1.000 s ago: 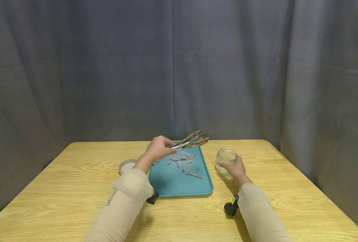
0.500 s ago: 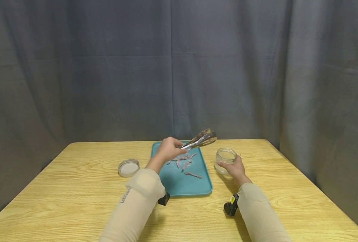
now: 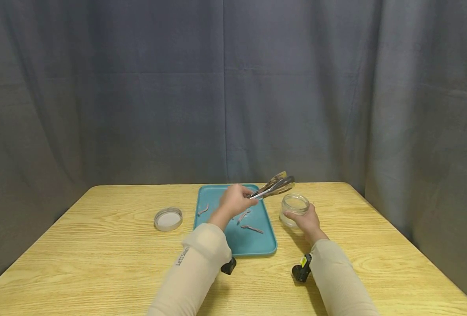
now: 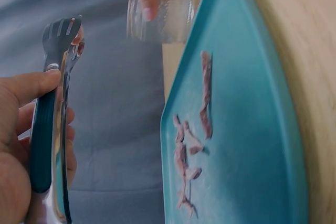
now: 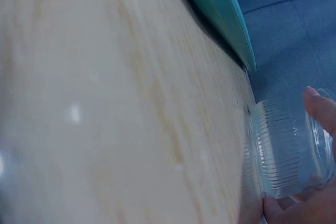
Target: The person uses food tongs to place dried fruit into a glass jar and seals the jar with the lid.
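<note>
Gripping the tongs [image 3: 274, 186] in your left hand [image 3: 237, 200], arms pinched nearly together over the teal tray [image 3: 233, 243], you curl your right hand [image 3: 305, 220] round the glass jar [image 3: 294, 207] standing on the bench [image 3: 99, 245].

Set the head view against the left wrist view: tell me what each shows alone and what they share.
Head only: the round lid on the wooden table left of the tray, both sleeves, and the grey curtain all around.

Left wrist only: the tongs' teal handle and a pinkish bit between the tong tips.

Both: the left hand holding the tongs, the teal tray of pinkish strips, and the right hand gripping the glass jar.
</note>
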`<state>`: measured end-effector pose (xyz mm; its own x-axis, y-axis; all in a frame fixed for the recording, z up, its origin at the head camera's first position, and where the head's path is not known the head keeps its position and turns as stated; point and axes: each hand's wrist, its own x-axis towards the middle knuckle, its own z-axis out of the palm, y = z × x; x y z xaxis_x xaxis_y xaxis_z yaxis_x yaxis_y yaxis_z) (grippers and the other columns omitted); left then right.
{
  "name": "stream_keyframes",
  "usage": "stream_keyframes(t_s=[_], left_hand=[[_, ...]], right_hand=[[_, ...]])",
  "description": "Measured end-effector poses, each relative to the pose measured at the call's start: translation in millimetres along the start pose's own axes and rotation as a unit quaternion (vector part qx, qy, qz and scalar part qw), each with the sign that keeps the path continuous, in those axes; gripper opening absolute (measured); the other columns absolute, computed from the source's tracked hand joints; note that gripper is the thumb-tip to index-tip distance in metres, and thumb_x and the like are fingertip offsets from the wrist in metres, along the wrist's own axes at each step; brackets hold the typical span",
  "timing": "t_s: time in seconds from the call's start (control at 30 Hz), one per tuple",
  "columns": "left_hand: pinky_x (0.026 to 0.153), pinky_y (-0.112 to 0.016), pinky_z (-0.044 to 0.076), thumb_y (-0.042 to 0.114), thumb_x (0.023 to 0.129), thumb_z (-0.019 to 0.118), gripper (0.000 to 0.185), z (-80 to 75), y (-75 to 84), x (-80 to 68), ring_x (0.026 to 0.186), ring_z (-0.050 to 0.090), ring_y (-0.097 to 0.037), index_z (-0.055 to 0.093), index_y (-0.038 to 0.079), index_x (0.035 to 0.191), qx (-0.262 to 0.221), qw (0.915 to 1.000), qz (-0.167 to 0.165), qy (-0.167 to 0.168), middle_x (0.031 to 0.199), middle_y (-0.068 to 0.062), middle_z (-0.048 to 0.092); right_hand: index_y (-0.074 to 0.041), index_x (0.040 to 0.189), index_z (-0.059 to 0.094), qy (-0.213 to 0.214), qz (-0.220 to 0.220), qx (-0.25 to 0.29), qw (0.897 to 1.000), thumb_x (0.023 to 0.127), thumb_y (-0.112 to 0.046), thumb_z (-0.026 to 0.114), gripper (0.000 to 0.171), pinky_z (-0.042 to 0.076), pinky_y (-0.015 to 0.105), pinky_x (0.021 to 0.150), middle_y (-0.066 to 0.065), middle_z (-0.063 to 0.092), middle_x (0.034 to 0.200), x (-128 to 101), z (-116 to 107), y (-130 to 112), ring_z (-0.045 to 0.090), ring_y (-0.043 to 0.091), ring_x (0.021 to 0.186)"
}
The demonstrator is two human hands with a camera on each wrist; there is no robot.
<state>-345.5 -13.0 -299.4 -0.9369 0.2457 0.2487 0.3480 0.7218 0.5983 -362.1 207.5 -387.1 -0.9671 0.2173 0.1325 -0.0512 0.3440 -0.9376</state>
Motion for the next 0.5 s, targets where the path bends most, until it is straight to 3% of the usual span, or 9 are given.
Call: stream_keyframes(t_s=[0.13, 0.5], left_hand=[[0.066, -0.03, 0.044, 0.033, 0.076, 0.064, 0.033, 9.8, 4.4, 0.7, 0.083, 0.056, -0.013, 0.064, 0.016, 0.105, 0.007, 1.0, -0.004, -0.001, 0.099, 0.001, 0.061], [0.065, -0.03, 0.044, 0.036, 0.077, 0.063, 0.034, 34.7, 10.7, 1.0, 0.084, 0.056, -0.013, 0.064, 0.018, 0.105, 0.028, 0.9994, -0.016, -0.009, 0.098, 0.004, 0.061]], right_hand=[[0.004, 0.132, 0.013, -0.009, 0.011, 0.007, 1.0, 0.074, -0.017, 0.067, 0.081, 0.021, 0.047, 0.094, 0.026, 0.027, 0.129, -2.7, -1.3, -5.7, 0.027, 0.039, 0.117], [0.006, 0.131, 0.014, -0.005, -0.009, 0.013, 1.0, 0.074, -0.018, 0.068, 0.082, 0.022, 0.045, 0.094, 0.028, 0.028, 0.127, 4.2, 0.1, 4.4, 0.028, 0.039, 0.116]])
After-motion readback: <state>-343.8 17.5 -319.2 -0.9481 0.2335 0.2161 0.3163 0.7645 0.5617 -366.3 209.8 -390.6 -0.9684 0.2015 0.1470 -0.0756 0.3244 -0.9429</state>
